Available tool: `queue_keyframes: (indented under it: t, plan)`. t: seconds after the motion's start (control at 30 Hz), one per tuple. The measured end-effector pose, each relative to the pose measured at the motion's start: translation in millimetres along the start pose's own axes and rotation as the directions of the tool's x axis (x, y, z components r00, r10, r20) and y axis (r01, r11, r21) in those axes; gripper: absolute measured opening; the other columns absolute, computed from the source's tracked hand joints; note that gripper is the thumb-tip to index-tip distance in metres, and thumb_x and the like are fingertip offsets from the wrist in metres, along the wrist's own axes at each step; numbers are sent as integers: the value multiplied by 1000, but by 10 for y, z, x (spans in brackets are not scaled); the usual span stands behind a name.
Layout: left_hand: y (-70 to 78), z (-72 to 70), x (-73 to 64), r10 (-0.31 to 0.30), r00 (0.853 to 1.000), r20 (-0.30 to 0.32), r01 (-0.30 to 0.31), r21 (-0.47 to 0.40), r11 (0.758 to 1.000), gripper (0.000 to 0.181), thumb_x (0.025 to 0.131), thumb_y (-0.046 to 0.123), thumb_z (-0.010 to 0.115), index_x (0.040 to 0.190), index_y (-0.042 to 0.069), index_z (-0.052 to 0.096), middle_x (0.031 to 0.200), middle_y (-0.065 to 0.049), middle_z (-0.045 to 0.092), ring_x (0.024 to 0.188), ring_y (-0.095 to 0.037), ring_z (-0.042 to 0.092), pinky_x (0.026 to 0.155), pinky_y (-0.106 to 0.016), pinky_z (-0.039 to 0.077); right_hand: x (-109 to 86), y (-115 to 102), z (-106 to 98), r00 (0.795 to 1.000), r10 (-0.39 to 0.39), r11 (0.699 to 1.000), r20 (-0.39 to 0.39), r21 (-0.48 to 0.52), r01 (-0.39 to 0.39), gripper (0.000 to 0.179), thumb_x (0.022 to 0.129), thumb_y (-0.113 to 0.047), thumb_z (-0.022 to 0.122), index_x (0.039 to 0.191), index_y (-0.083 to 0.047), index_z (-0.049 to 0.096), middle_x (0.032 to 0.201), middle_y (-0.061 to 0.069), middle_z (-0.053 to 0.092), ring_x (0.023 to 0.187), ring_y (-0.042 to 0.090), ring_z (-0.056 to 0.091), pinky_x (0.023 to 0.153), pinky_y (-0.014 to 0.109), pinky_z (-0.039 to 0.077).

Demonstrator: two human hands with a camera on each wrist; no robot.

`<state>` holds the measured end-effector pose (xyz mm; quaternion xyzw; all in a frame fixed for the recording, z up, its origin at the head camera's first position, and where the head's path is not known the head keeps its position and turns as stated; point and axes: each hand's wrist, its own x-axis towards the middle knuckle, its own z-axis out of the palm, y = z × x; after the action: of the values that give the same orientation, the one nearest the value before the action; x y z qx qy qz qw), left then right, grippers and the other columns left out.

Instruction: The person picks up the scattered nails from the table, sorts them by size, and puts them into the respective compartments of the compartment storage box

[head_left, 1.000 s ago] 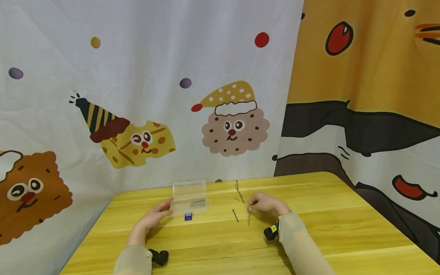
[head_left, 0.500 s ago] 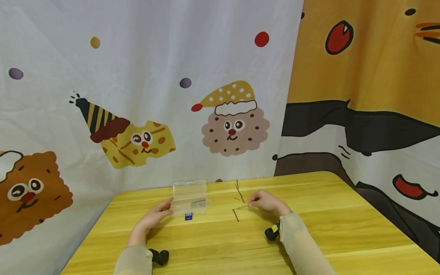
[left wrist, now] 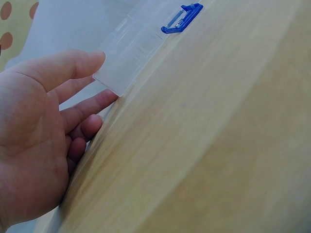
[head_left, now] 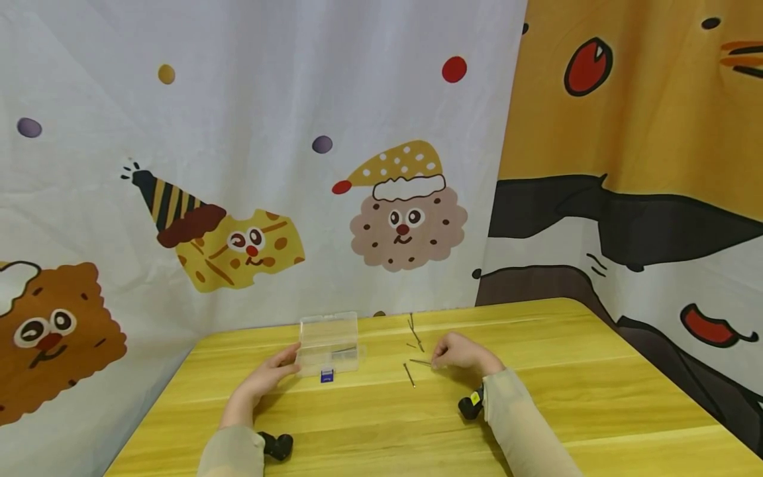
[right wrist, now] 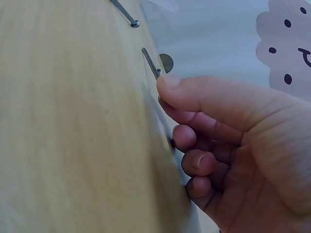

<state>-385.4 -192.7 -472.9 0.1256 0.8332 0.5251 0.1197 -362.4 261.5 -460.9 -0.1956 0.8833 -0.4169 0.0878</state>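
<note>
A clear plastic box (head_left: 310, 363) stands with its lid raised at the back left of the table, a blue latch (head_left: 327, 376) on its front. My left hand (head_left: 271, 374) rests against the box's left side, thumb and fingertips at its corner in the left wrist view. Between thumb and index finger, my right hand (head_left: 459, 352) pinches a thin metal nail (right wrist: 150, 62), low over the wood and pointing left; its rear end is hidden by the fingers. Another nail (head_left: 409, 375) lies just left of that hand.
More thin nails (head_left: 415, 334) lie in a loose line toward the back of the wooden table (head_left: 381, 424), with a short piece (head_left: 411, 345) beside them. Some dark thin items (head_left: 344, 351) show inside the box. A printed curtain (head_left: 256, 146) hangs right behind the table.
The nail in my right hand has swung from pointing toward me to pointing left. My left hand and the box have stayed in place.
</note>
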Motion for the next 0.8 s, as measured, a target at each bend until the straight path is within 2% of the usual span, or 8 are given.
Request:
queue_keyframes:
  t: [0.13,0.23,0.33,0.6,0.8]
  plan:
    - [-18,3,5,-5,1000,-11,5,-5,1000,63,95,20,62,151,10,35,150,-28,33,138,-44,28,107,-61,25,11,32,12,1000,1,1000,-11,-12,-1,4,83,-5,71,82,-5,74,76,0,64,54,10,35,54,26,32]
    - [-29,4,10,-4,1000,-14,4,3,1000,63,95,21,62,151,10,35,150,-28,32,138,-44,28,107,-61,25,21,65,16,1000,1,1000,-22,-16,-1,9,83,-4,67,76,-7,72,65,-4,55,51,9,27,52,25,27]
    - [-25,5,10,-4,1000,-12,4,1,1000,63,95,21,62,151,10,34,150,-28,32,138,-44,27,107,-61,25,21,80,10,999,9,1000,-41,12,-8,9,82,-4,65,74,-6,69,60,-5,49,51,9,26,51,24,26]
    - [-19,-14,2,0,1000,0,0,-6,1000,64,96,22,61,152,10,32,151,-27,29,139,-44,25,107,-63,24,17,34,-22,995,-5,998,-102,63,11,13,86,-8,62,81,1,70,69,4,59,54,9,28,55,25,29]
    - [-15,-4,12,3,1000,-3,-3,0,1000,64,96,22,62,152,10,34,150,-28,32,138,-45,27,106,-62,26,-6,38,-66,995,5,996,-103,94,4,18,91,-12,61,90,3,72,78,11,65,56,10,34,57,26,34]
